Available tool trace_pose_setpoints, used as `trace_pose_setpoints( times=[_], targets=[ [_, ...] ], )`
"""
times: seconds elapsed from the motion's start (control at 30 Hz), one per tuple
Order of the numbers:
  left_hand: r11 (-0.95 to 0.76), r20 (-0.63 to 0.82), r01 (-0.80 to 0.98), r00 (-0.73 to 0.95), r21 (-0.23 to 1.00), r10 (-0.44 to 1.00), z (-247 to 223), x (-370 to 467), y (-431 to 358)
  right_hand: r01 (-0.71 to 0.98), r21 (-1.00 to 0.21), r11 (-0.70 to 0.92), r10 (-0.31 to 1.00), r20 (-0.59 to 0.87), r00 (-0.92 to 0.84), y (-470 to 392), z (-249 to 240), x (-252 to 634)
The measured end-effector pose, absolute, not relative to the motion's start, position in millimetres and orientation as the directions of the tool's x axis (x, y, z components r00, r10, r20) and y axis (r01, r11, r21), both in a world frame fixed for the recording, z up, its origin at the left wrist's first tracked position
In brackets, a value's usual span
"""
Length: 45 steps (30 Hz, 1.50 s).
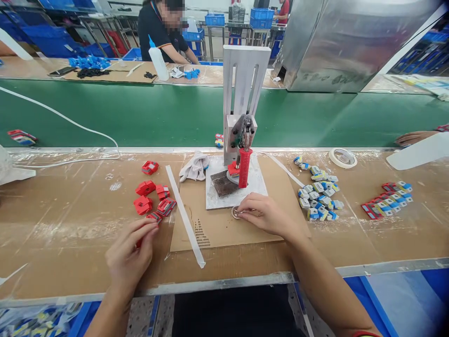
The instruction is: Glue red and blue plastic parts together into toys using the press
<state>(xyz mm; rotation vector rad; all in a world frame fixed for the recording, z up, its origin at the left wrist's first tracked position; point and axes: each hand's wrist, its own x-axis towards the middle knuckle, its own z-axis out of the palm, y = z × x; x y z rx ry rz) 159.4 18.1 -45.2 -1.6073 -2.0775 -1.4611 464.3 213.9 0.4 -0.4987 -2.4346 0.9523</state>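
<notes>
My left hand is closed around a red plastic piece, mostly hidden by the fingers. Its fingertips reach the nearest of several loose red toy car bodies on the left. My right hand has its fingers pinched together at a small round dish on the cardboard sheet; what they hold is too small to make out. Just beyond stands a toggle clamp press with a red handle on a white base plate. A red piece sits under the clamp.
Blue, white and yellow parts lie right of the press, with a row of red-and-blue pieces farther right. A tape roll, a crumpled glove and a white strip lie around. Across the green belt, a person works.
</notes>
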Motion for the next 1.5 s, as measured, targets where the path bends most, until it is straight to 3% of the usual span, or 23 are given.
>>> trace_pose_setpoints(
  times=[0.03,0.1,0.13,0.2,0.27,0.37,0.47,0.8,1.07,1.5],
  targets=[
    [-0.027,0.557,0.673,-0.588,0.739,0.586,-39.2,165.1,22.0,0.160,-0.733,0.661,0.510,0.283,-0.813,214.0,0.3,464.1],
    [-0.112,0.286,0.265,-0.841,0.958,0.459,-22.9,176.4,37.0,0.183,-0.788,0.588,0.568,0.241,-0.787,214.8,-0.2,464.6],
    [-0.165,0.098,0.016,-0.857,0.986,0.505,-13.7,181.8,47.6,0.197,-0.812,0.550,0.596,0.217,-0.773,215.5,-0.7,465.1],
    [-0.159,-0.193,-0.356,-0.771,0.921,0.607,3.7,191.6,72.5,0.215,-0.851,0.479,0.641,0.172,-0.748,217.0,-1.9,466.1],
    [-0.083,-0.314,-0.547,-0.591,0.833,0.743,15.6,201.1,97.4,0.218,-0.879,0.424,0.670,0.143,-0.728,218.7,-2.7,467.0],
    [-0.008,-0.265,-0.574,-0.390,0.819,0.882,17.5,216.3,125.3,0.222,-0.904,0.365,0.716,0.121,-0.687,221.5,-3.3,468.6],
    [0.019,-0.234,-0.557,-0.318,0.830,0.919,4.8,229.4,136.2,0.221,-0.914,0.340,0.744,0.117,-0.658,223.8,-4.0,470.8],
    [-0.090,-0.082,-0.464,-0.337,0.881,0.938,-11.2,234.8,123.0,0.222,-0.933,0.283,0.761,0.077,-0.645,224.4,-4.0,472.8],
    [-0.103,-0.116,-0.522,-0.370,0.847,0.922,-10.3,242.4,126.1,0.192,-0.950,0.247,0.801,0.088,-0.592,224.5,0.0,470.0],
    [-0.067,-0.125,-0.576,-0.287,0.814,0.950,-11.0,240.7,126.3,-0.176,-0.983,0.043,0.883,0.120,-0.453,232.1,-9.1,477.7]
  ],
)
